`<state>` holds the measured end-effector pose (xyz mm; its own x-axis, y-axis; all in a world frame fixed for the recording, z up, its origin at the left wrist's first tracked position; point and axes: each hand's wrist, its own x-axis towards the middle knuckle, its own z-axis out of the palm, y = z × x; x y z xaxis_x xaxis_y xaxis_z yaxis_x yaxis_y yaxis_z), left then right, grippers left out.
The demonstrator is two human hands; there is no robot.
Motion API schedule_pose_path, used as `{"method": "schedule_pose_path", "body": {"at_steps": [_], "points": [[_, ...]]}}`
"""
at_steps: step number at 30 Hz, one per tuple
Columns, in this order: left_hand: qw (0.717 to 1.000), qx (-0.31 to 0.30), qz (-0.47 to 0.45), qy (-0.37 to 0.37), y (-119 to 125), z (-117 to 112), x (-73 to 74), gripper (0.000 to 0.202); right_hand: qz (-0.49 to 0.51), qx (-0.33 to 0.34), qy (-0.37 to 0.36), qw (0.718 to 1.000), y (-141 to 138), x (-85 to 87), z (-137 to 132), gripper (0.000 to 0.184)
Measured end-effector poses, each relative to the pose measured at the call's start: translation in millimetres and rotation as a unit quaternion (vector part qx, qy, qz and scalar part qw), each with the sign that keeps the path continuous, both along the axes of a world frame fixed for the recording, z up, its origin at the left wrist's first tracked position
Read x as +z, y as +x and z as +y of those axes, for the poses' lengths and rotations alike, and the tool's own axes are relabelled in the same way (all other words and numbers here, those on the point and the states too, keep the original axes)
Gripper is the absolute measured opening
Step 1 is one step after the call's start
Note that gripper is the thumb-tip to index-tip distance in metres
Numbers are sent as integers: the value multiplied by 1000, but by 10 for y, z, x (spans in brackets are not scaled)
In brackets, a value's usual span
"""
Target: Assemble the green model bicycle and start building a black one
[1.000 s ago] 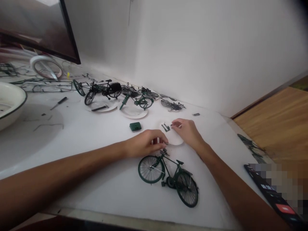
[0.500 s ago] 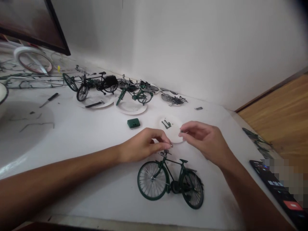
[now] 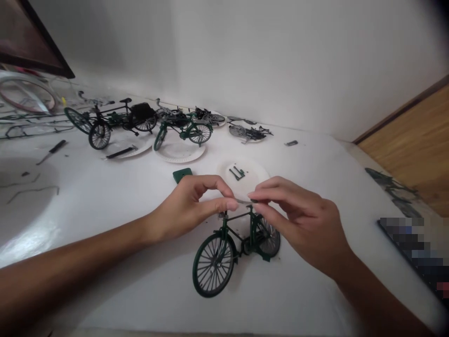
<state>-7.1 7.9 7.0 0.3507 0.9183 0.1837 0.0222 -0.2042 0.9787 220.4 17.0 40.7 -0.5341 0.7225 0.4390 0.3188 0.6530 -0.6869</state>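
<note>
The small green bicycle point(image 3: 247, 245) stands upright on the white surface point(image 3: 133, 276), just below my hands, its front wheel toward me. My left hand point(image 3: 191, 203) covers most of its handlebar; thumb and forefinger nearly meet there, but I can't tell whether they grip the bar, some tiny part or nothing. My right hand point(image 3: 300, 210) pinches a small dark bit point(image 3: 253, 201) between thumb and forefinger, right by the seat — whether that is a loose piece or the seat itself, I can't make out. My right fingers also hide some of the back wheel.

A dark phone point(image 3: 417, 252) at the right edge is cut off and blotted out in blocks, so any writing there is unreadable. The monitor point(image 3: 28, 42) and a pale-rimmed wheel point(image 3: 24, 93) run out of view at upper left.

A green box point(image 3: 181, 175) sits partly behind my left hand. Just beyond my fingertips is a paper plate point(image 3: 257, 175) with slim green parts point(image 3: 238, 174) on it. Farther back — overlapping and hard to separate — are a black bicycle point(image 3: 100, 135), another green bicycle point(image 3: 184, 133) and a dark jumble of bicycle pieces point(image 3: 250, 134).
</note>
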Motion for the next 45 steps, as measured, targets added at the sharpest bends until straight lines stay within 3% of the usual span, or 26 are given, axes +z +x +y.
{"method": "schedule_pose_path", "body": {"at_steps": [3, 12, 18, 24, 33, 40, 45], "points": [[1000, -4, 3, -4, 1, -25, 9, 18, -8, 22, 3, 1000, -7, 0, -15, 25], [1000, -26, -9, -14, 5, -48, 40, 20, 15, 4, 6, 1000, -41, -37, -42, 22], [999, -34, -15, -9, -3, -45, 47, 18, 17, -2, 49, 999, -75, -23, -53, 21], [999, -44, -9, 4, -8, -33, 30, 16, 52, -14, 24, 998, -69, -12, -66, 18], [998, -62, -29, -13, 11, -17, -3, 17, 81, 21, -14, 996, -41, -18, -50, 15], [997, -60, -47, -1, 18, -33, -12, 15, 102, -1, -54, 993, -66, -39, -63, 14], [997, -52, -52, 6, 15, -53, 20, 14, 87, -4, -23, 996, -68, -86, -34, 14]]}}
